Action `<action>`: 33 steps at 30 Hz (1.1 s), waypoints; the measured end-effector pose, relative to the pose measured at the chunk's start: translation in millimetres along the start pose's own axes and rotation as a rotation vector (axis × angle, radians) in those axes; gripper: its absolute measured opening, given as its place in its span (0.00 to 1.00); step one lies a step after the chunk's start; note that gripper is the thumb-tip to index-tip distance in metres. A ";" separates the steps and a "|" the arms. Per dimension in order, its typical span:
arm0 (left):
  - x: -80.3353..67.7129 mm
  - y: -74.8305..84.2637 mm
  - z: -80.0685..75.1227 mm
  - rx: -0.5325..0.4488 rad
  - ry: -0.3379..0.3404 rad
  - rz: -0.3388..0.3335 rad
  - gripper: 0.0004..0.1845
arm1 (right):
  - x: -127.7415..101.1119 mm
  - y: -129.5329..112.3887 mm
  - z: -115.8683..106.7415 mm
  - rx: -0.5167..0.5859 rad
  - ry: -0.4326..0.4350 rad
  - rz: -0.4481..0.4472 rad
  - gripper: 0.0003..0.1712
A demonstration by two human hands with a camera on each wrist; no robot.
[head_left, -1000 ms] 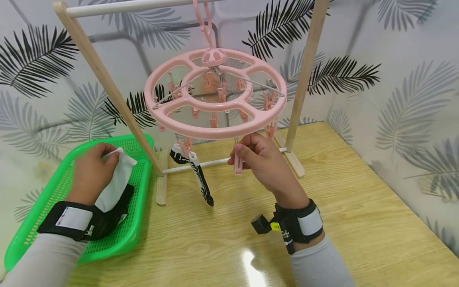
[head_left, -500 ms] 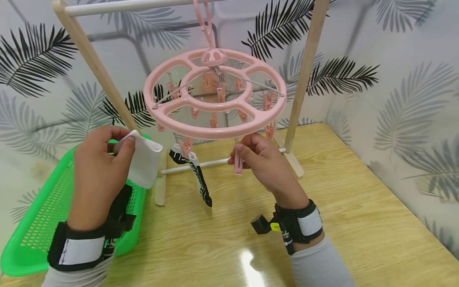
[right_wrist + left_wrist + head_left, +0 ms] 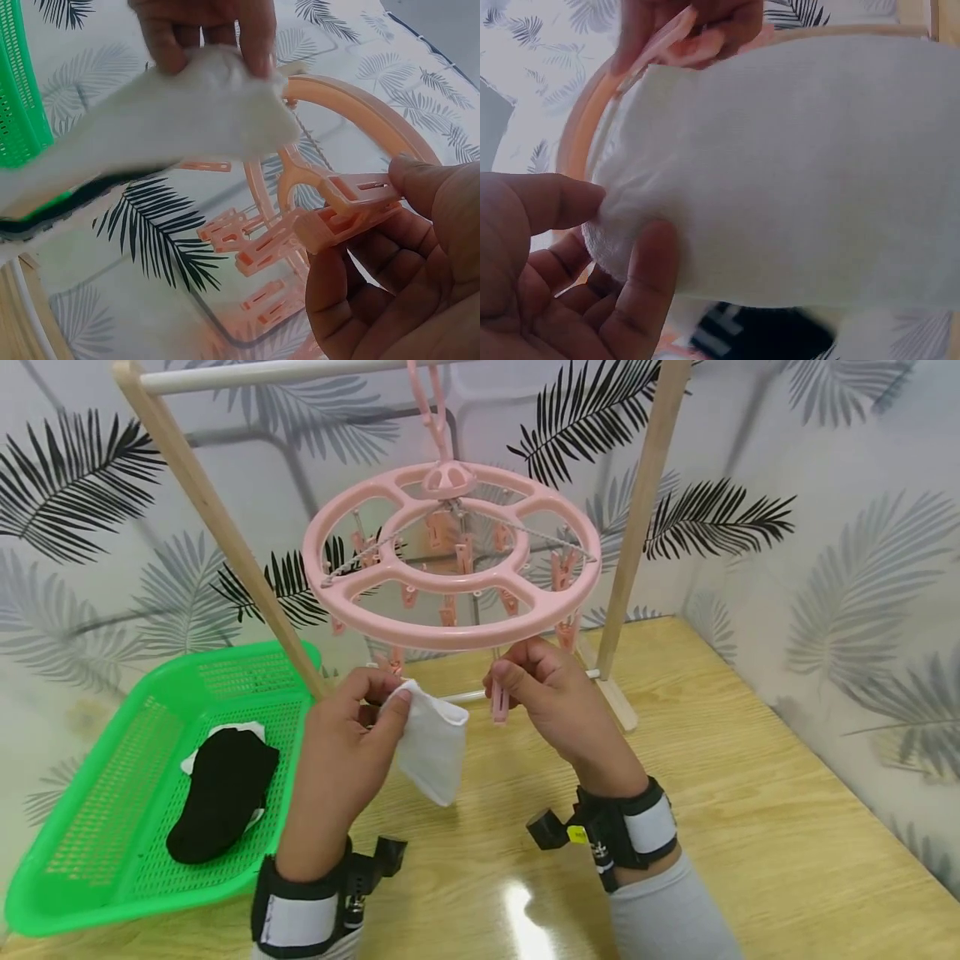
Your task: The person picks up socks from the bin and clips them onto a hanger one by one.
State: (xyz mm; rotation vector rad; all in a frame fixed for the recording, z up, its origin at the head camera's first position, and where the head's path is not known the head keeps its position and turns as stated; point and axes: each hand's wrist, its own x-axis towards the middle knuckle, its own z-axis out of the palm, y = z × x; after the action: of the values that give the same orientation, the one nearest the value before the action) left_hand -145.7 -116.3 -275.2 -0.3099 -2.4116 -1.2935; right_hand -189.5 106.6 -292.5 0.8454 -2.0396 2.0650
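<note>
Far left: green basket (image 3: 90, 827) on the wooden table (image 3: 750, 827), black sock (image 3: 225, 789) lying in it on top of a bit of white fabric.

Left hand (image 3: 348, 735): fingers curled, thumb and forefinger pinching the cuff edge of a white sock (image 3: 431, 752). Sock hangs down from the pinch, clear of the table, just left of the right hand. Left wrist view confirms it: thumb (image 3: 547, 206) on one side of the cuff, a finger on the other, the white sock (image 3: 795, 172) filling most of the frame.

Above both hands: pink round clip hanger (image 3: 450, 556), hooked on the wooden rack's top bar (image 3: 262, 372), many pink clips dangling under the ring.

Right hand (image 3: 543, 693): fingers curled round one pink clip (image 3: 498, 702) hanging from the ring's near edge, gripping it between thumb and fingers. Right wrist view: pink clip (image 3: 352, 210) pinched at its upper end; can't tell whether it's squeezed open. Sock is near the clip, not in it.
</note>
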 end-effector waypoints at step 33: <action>-13.3 -1.2 54.3 -0.300 -0.097 -0.035 0.05 | -1.8 -2.5 5.0 -0.001 0.092 0.062 0.09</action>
State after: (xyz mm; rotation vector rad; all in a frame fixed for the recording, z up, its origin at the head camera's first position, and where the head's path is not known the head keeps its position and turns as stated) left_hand -146.6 -71.8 -309.1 -0.4229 -2.3056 -1.6944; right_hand -185.4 102.6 -291.4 0.6815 -2.0425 2.0930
